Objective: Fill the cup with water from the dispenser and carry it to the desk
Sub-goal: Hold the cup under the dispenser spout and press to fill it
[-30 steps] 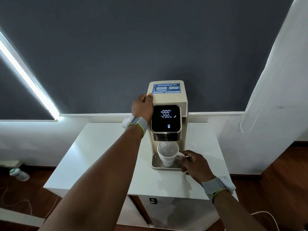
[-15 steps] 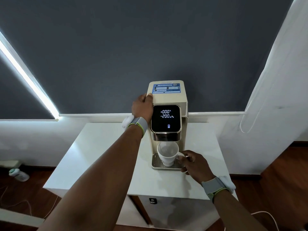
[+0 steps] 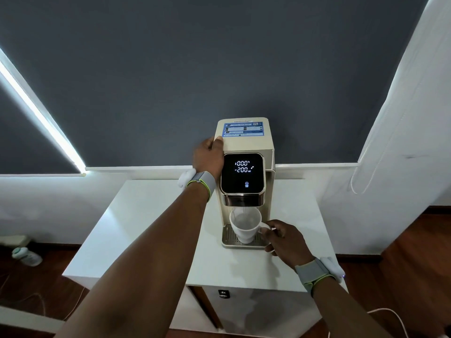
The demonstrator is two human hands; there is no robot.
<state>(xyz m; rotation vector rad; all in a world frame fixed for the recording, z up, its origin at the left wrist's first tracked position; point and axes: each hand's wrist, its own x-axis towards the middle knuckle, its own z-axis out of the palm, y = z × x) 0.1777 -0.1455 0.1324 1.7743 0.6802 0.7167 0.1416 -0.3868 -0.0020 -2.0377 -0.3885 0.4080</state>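
A beige water dispenser [image 3: 246, 145] with a lit black display stands on a white table [image 3: 136, 220]. A white cup [image 3: 245, 226] sits upright on its metal drip tray [image 3: 228, 236], under the spout, and a thin stream of water runs into it. My right hand [image 3: 284, 241] grips the cup's handle from the right. My left hand [image 3: 208, 158] rests against the dispenser's upper left edge, thumb on top. Both wrists wear grey bands.
A dark blind covers the window behind the dispenser. A white cabinet [image 3: 256, 311] stands under the table. A bottle [image 3: 26, 256] lies on the wooden floor at the left. A white cable [image 3: 390, 313] runs on the floor at the right.
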